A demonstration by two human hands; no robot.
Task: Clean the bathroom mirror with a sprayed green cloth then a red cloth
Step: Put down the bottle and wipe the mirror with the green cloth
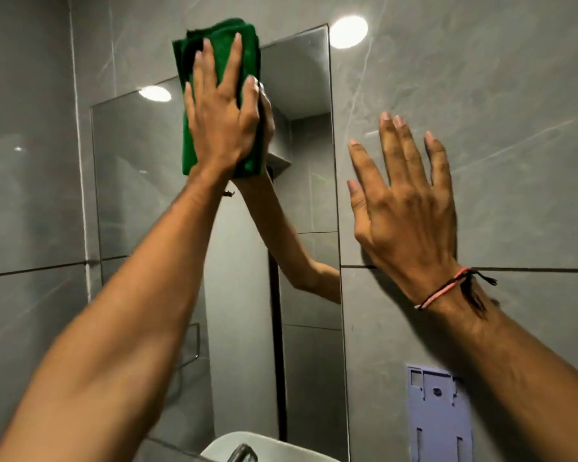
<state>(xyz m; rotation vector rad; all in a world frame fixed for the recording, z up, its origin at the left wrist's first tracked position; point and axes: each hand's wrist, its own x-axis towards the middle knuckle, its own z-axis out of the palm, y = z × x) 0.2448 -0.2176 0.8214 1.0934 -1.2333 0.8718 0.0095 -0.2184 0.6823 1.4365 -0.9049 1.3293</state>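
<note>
Here the left hand (222, 128) presses the folded green cloth (219, 95) flat against the mirror (141, 181), fingers spread over it, at the mirror's top edge near its upper right corner. The cloth's long axis runs up and down, and most of the glass lies below and to the left of it, so the wipe probably has to travel downward. The right hand (404, 208) rests open and empty on the grey wall tile (498, 128) just beside the mirror's right edge. A white sink (224, 445) and a tap (242, 454) sit below. No red cloth is in view.
</note>
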